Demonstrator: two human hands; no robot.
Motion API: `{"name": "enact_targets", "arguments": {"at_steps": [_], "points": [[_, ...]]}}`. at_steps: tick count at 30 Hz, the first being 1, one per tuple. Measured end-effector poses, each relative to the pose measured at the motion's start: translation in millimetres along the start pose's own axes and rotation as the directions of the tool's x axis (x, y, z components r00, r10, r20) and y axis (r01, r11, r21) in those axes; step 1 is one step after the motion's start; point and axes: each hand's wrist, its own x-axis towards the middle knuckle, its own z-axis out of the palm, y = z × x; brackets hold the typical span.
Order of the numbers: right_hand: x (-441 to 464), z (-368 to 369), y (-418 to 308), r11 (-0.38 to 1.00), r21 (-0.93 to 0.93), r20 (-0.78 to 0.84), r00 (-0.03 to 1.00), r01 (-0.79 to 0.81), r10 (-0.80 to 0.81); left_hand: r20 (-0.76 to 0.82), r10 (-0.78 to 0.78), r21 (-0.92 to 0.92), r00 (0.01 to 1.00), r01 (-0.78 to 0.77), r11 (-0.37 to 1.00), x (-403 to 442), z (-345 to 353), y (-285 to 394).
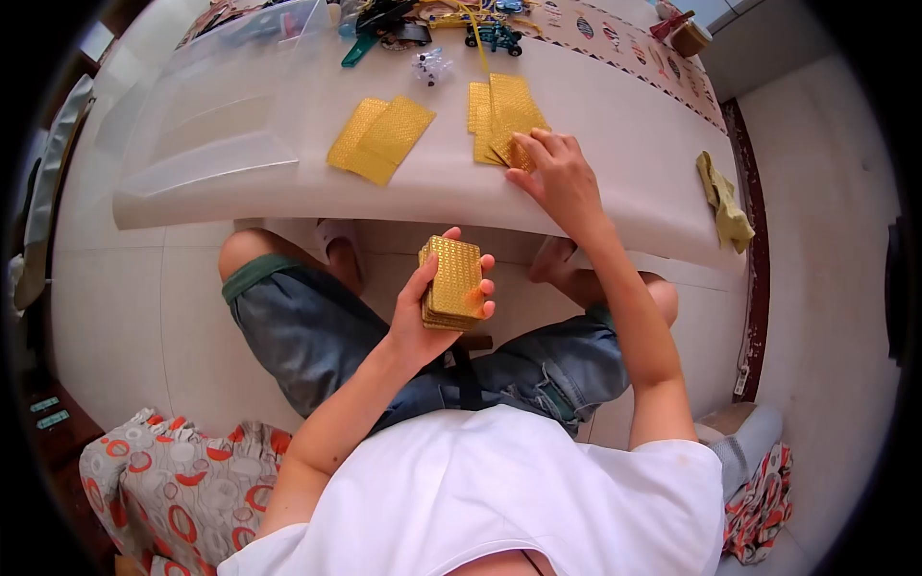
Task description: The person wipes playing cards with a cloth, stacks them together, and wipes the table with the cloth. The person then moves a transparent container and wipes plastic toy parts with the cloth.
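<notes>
1 gold deck [454,276] held in L hand [413,315], grip wrapped round it. 2 card grps [394,136] laid on counter [639,182]; R grp [511,104] touched by R hand [565,182], grip part-curled, hold unclear.

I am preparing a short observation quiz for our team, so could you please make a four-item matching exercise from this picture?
Column one
1. Left hand
2. Right hand
3. Crumpled cloth
4. Plastic box

Column two
A. See-through, on the left part of the table
B. Holding a stack of gold cards, above the lap
C. Yellowish green, at the table's right edge
D. Touching the right-hand group of gold cards on the table

Right pairs: 1-B, 2-D, 3-C, 4-A
</notes>
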Motion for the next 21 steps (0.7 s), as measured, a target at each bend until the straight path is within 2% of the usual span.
{"name": "enact_targets", "arguments": {"at_steps": [4, 7, 10, 11, 12, 13, 15, 16, 17, 19, 21], "points": [[-13, 2, 5, 0.988, -0.121, 0.002, 0.996, 0.093, -0.093, 0.015, -0.015, -0.007, 1.000, 0.015, 1.000, 1, -4, 1], [-10, -9, 4, 0.998, -0.063, -0.008, 1.000, -0.026, 0.025, -0.018, -0.021, -0.001, 1.000, 0.021, 1.000, 4, 3, -3], [-16, -50, -36, 0.953, 0.065, -0.290, 0.919, 0.296, -0.266, 0.018, -0.003, -0.030, 1.000, 0.004, 1.000, 6, 12, 1], [-29, -57, -59, 0.902, 0.217, -0.205, 0.921, 0.374, -0.332, 0.037, 0.008, -0.059, 0.999, -0.006, 0.998, 5, 13, 3], [-34, -64, -78, 0.822, 0.379, -0.123, 0.903, 0.425, -0.411, -0.066, 0.115, 0.021, 0.991, -0.113, 0.993, 6, 13, 4], [-35, -68, -88, 0.718, 0.531, -0.058, 0.865, 0.450, -0.499, -0.080, 0.122, 0.081, 0.989, -0.115, 0.990, 6, 13, 6], [-25, -54, -59, 0.782, 0.554, -0.039, 0.948, 0.284, -0.317, -0.111, 0.137, 0.197, 0.984, -0.114, 0.974, 5, 12, 7], [-9, -56, -47, 0.860, 0.474, -0.073, 0.982, 0.187, -0.174, 0.014, 0.079, 0.089, 0.997, -0.080, 0.993, 8, 3, 6], [1, -40, -30, 0.968, 0.251, 0.014, 1.000, -0.014, 0.010, 0.011, 0.071, 0.060, 0.997, -0.072, 0.996, 5, 2, 4], [15, -11, -6, 0.990, -0.065, -0.120, 0.984, 0.126, -0.133, 0.017, 0.057, 0.018, 0.998, -0.057, 0.998, 4, 4, 3], [-3, -6, -18, 0.980, -0.065, -0.023, 0.981, 0.190, -0.192, -0.002, 0.072, 0.021, 0.997, -0.072, 0.997, -1, 7, 9]]}}
